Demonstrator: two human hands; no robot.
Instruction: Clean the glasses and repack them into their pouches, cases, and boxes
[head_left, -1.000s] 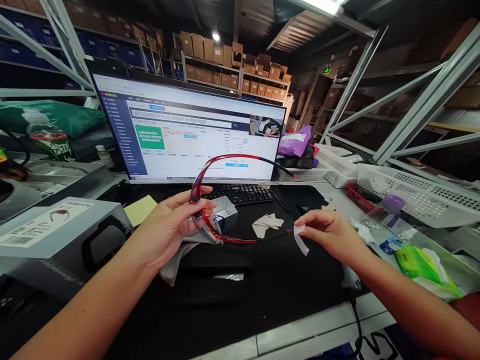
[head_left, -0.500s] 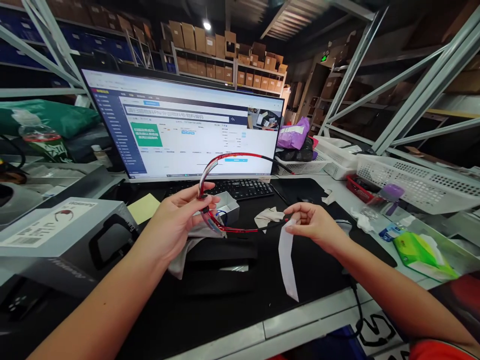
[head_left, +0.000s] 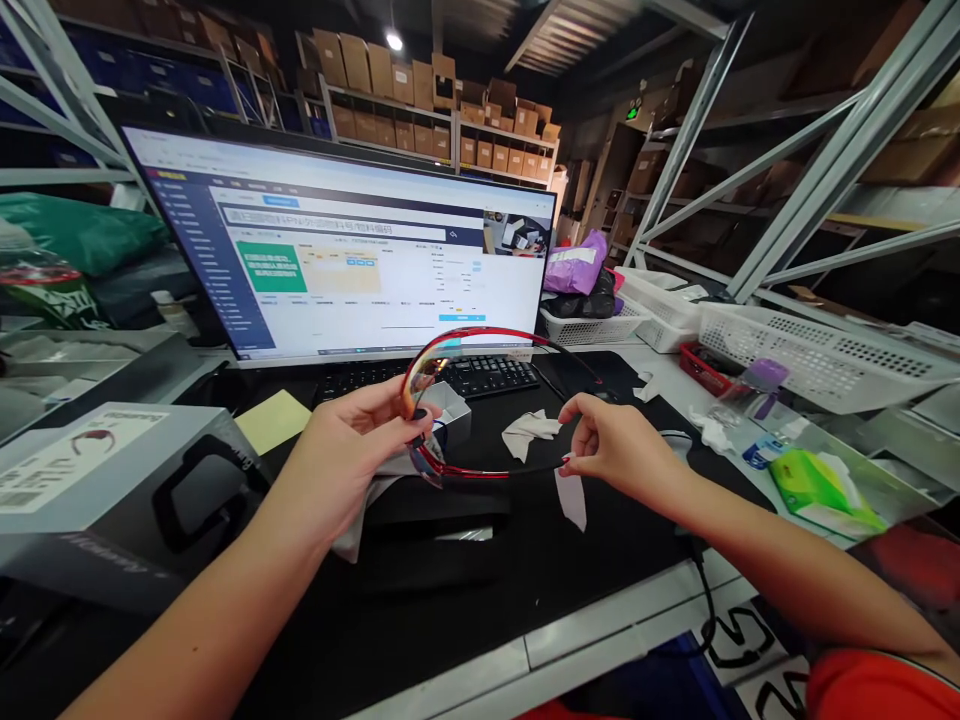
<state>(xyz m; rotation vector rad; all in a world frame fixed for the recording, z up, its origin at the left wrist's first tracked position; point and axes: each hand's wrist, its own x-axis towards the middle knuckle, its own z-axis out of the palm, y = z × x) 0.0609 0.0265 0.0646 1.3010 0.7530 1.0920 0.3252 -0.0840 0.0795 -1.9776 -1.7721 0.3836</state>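
My left hand [head_left: 352,445] is closed round the lens end of a pair of red-framed sports glasses [head_left: 480,335], held sideways above the black desk mat [head_left: 525,590] with its two arms pointing right. A grey cloth [head_left: 360,510] hangs under that hand. My right hand [head_left: 611,445] pinches the black tip of the nearer arm together with a white paper strip [head_left: 571,497] that dangles below the fingers. A small open grey box [head_left: 454,410] sits just behind the glasses.
A monitor [head_left: 352,250] and keyboard [head_left: 442,375] stand behind. A grey product box [head_left: 82,470] lies at left, a yellow note [head_left: 274,420] beside it. A crumpled wipe [head_left: 529,430] lies on the mat. White baskets [head_left: 810,355] and a green packet [head_left: 817,490] sit at right.
My right hand moved left to the tip of the glasses' nearer arm with the paper strip, which unrolled and now hangs short. The glasses turned slightly; my head shifted right.
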